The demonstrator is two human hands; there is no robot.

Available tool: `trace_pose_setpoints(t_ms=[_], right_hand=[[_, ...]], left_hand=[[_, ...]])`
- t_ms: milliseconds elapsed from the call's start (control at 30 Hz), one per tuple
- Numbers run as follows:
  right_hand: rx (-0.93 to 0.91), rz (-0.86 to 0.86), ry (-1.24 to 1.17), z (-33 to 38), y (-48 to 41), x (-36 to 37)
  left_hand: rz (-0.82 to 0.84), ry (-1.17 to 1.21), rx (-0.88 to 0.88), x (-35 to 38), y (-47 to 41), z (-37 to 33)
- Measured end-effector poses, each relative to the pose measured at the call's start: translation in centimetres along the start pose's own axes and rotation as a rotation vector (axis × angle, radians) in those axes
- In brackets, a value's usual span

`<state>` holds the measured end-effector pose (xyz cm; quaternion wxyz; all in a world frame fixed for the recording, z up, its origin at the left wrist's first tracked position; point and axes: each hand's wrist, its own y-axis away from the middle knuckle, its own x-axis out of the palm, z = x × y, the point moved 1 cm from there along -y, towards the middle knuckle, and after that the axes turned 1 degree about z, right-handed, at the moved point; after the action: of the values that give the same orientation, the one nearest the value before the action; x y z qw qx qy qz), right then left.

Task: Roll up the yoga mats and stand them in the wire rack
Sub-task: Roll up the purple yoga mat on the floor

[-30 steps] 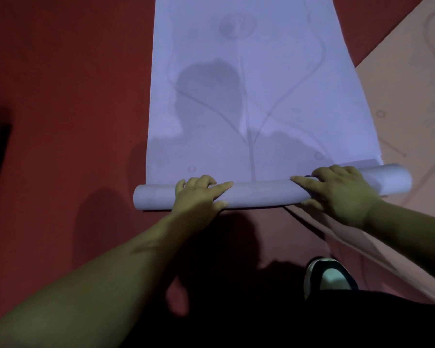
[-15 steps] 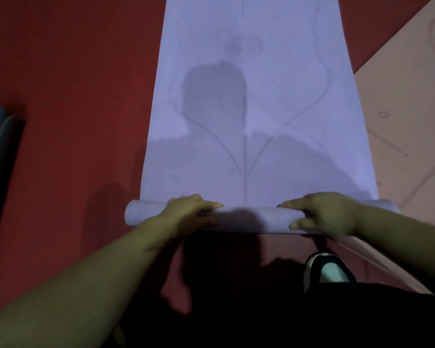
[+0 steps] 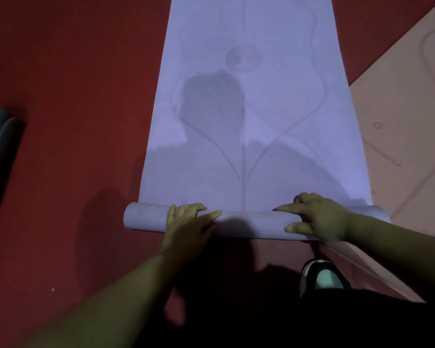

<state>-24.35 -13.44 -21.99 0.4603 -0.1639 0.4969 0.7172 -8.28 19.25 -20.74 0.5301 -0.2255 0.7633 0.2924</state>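
Two hands grip one roll: left hand (image 3: 189, 223) and right hand (image 3: 320, 219) curl over the rolled near end of the lavender mat (image 3: 274, 109), remainder flat on red floor (image 3: 73, 84). Mats: two; pink mat (image 3: 402, 116) lies flat, right.

Two bare forearms, plain from wrist to elbow. Left hand (image 3: 189, 227) and right hand (image 3: 319, 219) uncovered as well, nails cut short, one pale thumbnail catching the light. Low down, black clothing (image 3: 274, 322) across the bottom edge, too dark for seams or folds. Out of it, one shoe (image 3: 323, 277): black upper, pale grey-white toe panel, light rim along the side.
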Motion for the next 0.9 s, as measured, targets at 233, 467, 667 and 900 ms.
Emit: trace_pose_setpoints(t_ms=[233, 467, 667, 900], right_hand=[[-0.081, -0.497, 0.19, 1.4, 3.3, 1.6], [-0.005, -0.418, 0.222, 0.5, 2.9, 1.8], [0.076, -0.202, 0.152, 0.2, 1.9, -0.2], [0.065, -0.525, 0.294, 1.6, 4.4, 2.7]], left_hand=[[0.298, -0.03, -0.034, -2.2, -3.2, 0.8], [0.291, 0.058, -0.067, -3.3, -3.5, -0.7], [0.147, 0.006, -0.023, -1.0, -0.7, -1.2], [0.255, 0.041, -0.05, -2.9, -3.8, -0.9]])
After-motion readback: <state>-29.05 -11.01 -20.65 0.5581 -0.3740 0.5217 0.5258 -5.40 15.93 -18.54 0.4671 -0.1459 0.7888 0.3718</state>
